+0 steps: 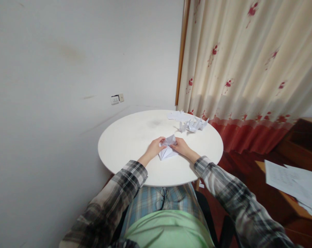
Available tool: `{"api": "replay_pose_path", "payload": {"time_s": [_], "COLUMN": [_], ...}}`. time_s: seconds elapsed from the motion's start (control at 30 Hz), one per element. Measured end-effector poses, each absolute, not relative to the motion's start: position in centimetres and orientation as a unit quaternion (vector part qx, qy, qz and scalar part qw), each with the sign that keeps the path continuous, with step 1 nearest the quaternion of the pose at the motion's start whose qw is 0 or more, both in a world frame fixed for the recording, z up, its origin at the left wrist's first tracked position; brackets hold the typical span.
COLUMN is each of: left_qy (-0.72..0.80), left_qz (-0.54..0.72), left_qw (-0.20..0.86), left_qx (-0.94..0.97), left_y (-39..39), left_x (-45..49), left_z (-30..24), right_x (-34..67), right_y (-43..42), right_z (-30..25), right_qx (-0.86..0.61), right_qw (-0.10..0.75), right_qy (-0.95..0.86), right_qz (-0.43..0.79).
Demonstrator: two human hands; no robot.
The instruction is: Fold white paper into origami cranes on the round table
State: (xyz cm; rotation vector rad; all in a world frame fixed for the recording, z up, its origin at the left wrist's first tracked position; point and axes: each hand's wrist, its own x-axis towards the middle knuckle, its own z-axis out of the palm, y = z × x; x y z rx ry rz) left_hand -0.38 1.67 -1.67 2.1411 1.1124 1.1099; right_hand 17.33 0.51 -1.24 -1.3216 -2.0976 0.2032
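A partly folded white paper (168,148) lies on the round white table (125,141), near its front edge. My left hand (154,148) pinches the paper's left side, fingers closed on its upper flap. My right hand (180,146) grips the right side of the same paper, fingers curled onto it. Both forearms wear plaid sleeves and reach in from below.
Several folded and crumpled white paper pieces (190,122) lie at the table's far right. A floral curtain (248,72) hangs behind. Loose sheets (291,179) rest on a wooden surface at right. A wall with a socket (115,100) stands to the left.
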Motion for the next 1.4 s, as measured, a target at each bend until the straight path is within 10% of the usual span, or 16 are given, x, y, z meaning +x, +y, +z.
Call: {"api": "replay_pose_path", "payload": {"time_s": [1.4], "left_qy": [0.474], "left_qz": [0.358], "left_qw": [0.183], "left_qx": [0.783], "left_y": [2.00], "left_x": [-0.37], "left_z": [-1.53], "right_x": [17.10], "right_y": [0.64], "right_z": [-1.60], "right_qx": [-0.481], "right_qw": [0.326], "right_qy": [-0.809], "right_qz": [0.085]}}
